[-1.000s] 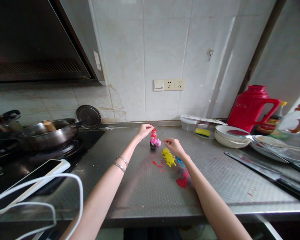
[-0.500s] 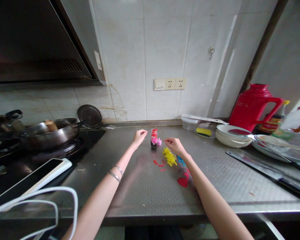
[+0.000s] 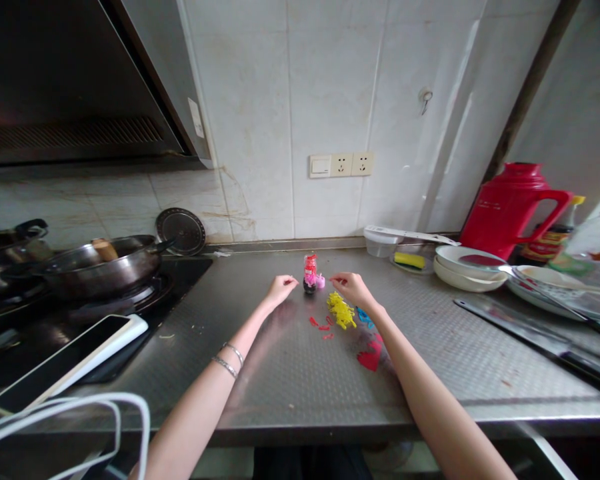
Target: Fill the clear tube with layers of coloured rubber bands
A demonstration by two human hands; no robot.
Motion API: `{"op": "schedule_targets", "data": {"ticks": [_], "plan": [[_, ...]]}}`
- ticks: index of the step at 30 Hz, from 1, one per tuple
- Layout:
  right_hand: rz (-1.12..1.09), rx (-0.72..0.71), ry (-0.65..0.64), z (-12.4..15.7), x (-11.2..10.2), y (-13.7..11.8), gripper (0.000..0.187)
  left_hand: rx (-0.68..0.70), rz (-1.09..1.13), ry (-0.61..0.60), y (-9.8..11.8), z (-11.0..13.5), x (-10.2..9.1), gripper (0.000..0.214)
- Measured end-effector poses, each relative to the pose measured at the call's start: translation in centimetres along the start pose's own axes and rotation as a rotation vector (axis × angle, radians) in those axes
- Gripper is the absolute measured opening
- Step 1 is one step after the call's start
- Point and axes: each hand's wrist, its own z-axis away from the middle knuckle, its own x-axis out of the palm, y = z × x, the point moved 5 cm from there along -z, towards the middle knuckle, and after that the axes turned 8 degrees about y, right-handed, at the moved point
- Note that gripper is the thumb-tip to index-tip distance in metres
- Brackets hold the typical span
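A small upright figure (image 3: 310, 272) with a red top, a pink middle and a black base stands on the steel counter. A small lilac piece (image 3: 321, 282) touches its right side. My left hand (image 3: 282, 289) is left of the figure, fingertips pinched together. To the right, my right hand (image 3: 351, 287) is pinched too, above the far end of a pile of yellow bits (image 3: 341, 311). Whatever the fingers hold is too small to make out. Nearer me lie thin red strips (image 3: 322, 325), blue pieces (image 3: 365, 318) and a flat red piece (image 3: 370, 357), partly beside my right forearm.
On the left are a pan (image 3: 103, 267) on the stove, a phone-like device (image 3: 67, 363) and white cables (image 3: 130, 399). At right stand a red thermos (image 3: 505, 210), stacked bowls (image 3: 467, 275), a yellow sponge (image 3: 409, 260) and a long knife (image 3: 515, 337).
My left hand has come down and slightly towards me, still pinched beside the figure. My right hand has barely moved. The view has shifted slightly.
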Motion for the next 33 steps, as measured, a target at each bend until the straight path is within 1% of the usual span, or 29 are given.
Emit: {"op": "schedule_targets", "data": {"ticks": [3,5,7,10,13,16,18,20,22,25,29,33], "plan": [[-0.046,-0.013,-0.05,0.1,0.1,-1.3,0.026,0.076,-0.006,-0.03,-0.3,-0.2,0.4,0.018],[-0.079,-0.031,-0.112,0.1,0.1,-2.6,0.025,0.093,-0.023,-0.063,-0.3,-0.2,0.5,0.019],[-0.09,-0.051,-0.185,0.2,0.1,-3.8,0.023,0.089,-0.049,-0.123,0.0,-0.1,0.5,0.02],[-0.05,-0.071,-0.278,0.7,0.0,-5.0,0.021,0.076,-0.085,-0.244,0.7,0.3,0.4,0.021],[0.016,-0.083,-0.349,1.9,-0.1,-5.5,0.024,0.088,-0.107,-0.351,1.2,0.8,0.3,0.021],[0.07,-0.071,-0.384,3.5,-0.4,-5.7,0.027,0.095,-0.132,-0.498,1.4,1.5,0.6,0.019],[0.088,-0.069,-0.394,4.4,-0.7,-6.0,0.03,0.074,-0.15,-0.616,1.4,2.1,1.1,0.018],[0.101,-0.075,-0.408,5.1,-1.0,-6.4,0.032,0.036,-0.164,-0.706,1.4,2.8,1.6,0.022],[0.111,-0.076,-0.416,5.5,-1.1,-6.7,0.033,0.002,-0.17,-0.741,1.7,3.3,2.0,0.027],[0.128,-0.09,-0.422,5.8,-0.9,-6.9,0.032,-0.003,-0.173,-0.746,2.5,3.9,2.3,0.029],[0.143,-0.107,-0.428,6.0,-0.1,-6.6,0.034,0.038,-0.191,-0.779,3.5,4.7,2.6,0.023],[0.136,-0.112,-0.451,6.0,0.8,-6.2,0.033,0.079,-0.218,-0.81,3.9,5.0,2.9,0.017]]}}
